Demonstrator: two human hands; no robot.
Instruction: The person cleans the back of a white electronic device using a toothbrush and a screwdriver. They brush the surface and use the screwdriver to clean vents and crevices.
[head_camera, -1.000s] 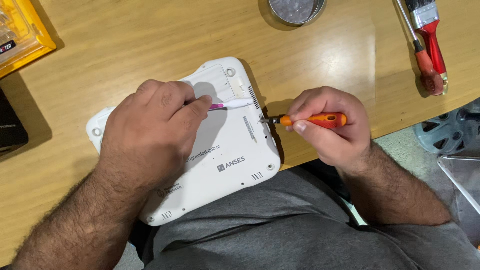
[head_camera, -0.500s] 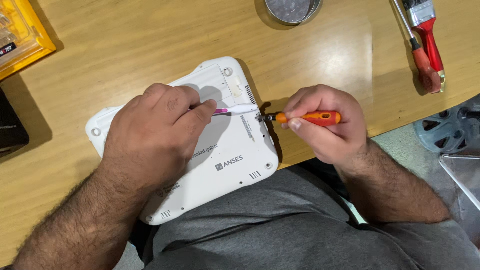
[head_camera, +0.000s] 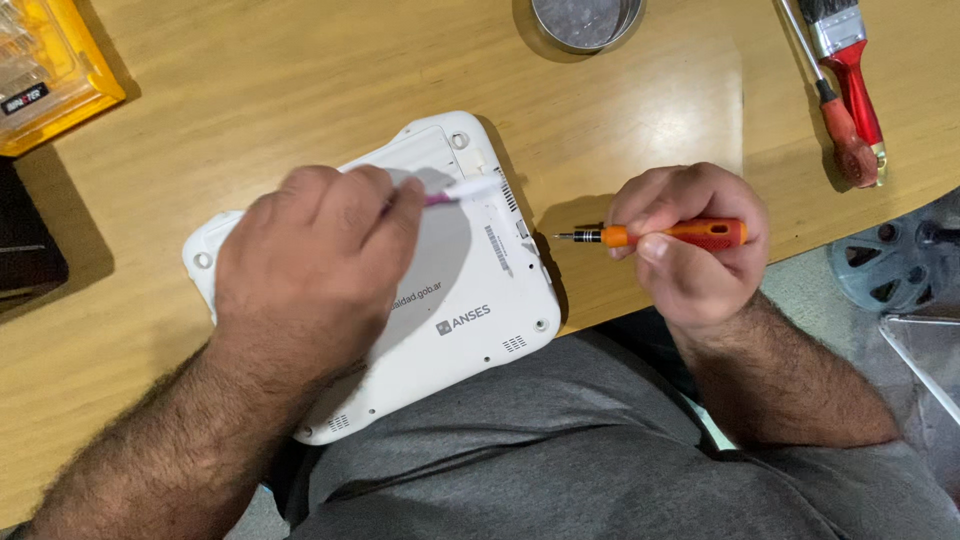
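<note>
- Since the earlier frame the right hand (head_camera: 700, 255) has drawn its orange-handled precision screwdriver (head_camera: 660, 235) back from the side edge of the white plastic netbook (head_camera: 470, 300); the tip now hangs clear of the case, over bare wood right of centre.
- That hand is closed firmly round the orange grip, thumb under the shaft, so the tool lies level and points left toward the netbook.
- The left hand (head_camera: 310, 265), at centre left, is curled shut on a slim pink-and-white plastic pry tool (head_camera: 460, 192), pinched between thumb and fingertips; its pale tip rests on the upper part of the upturned underside, seemingly at a seam.
- The netbook lies upside down and tilted, its lower corner overhanging the near edge of the light wooden table (head_camera: 250, 90) above the person's grey-clad lap, likely to keep it close.
- At the top centre a round metal tin (head_camera: 585, 20) is cut off by the frame; what it holds cannot be told.
- In the upper left corner a yellow plastic parts case (head_camera: 45, 75) shows clear compartments, contents unclear.
- A red-handled brush (head_camera: 850, 60) and a dark-red-handled screwdriver (head_camera: 835, 120) lie side by side at upper right.
</note>
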